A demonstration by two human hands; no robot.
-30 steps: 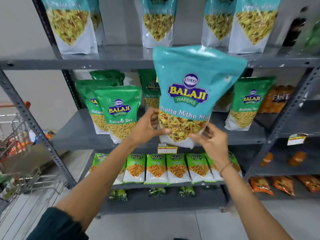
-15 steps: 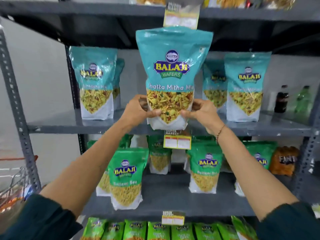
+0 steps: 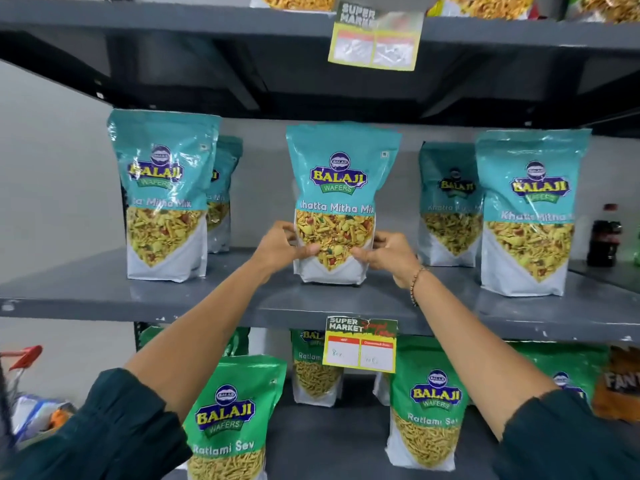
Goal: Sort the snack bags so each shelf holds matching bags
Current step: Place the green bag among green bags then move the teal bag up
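A teal Khatta Mitha Mix bag (image 3: pixel 341 188) stands upright in the middle of the grey shelf (image 3: pixel 104 292). My left hand (image 3: pixel 282 245) grips its lower left side and my right hand (image 3: pixel 388 256) grips its lower right side. More teal bags of the same kind stand on this shelf: two at the left (image 3: pixel 162 195) and two at the right (image 3: pixel 530 209). Green Ratlami Sev bags (image 3: pixel 232 417) stand on the shelf below, another of them at the right (image 3: pixel 429 410).
A yellow price tag (image 3: pixel 360 344) hangs from the shelf's front edge and another tag (image 3: pixel 375 36) from the shelf above. A dark soda bottle (image 3: pixel 604 233) stands at the far right. An orange bottle pack (image 3: pixel 620 386) sits lower right. A cart handle (image 3: pixel 26 355) shows at left.
Both hands lifted the teal bag from in front of the green-bag shelf up to the teal-bag shelf and pushed it back; its base now rests on the shelf. The view tilted upward.
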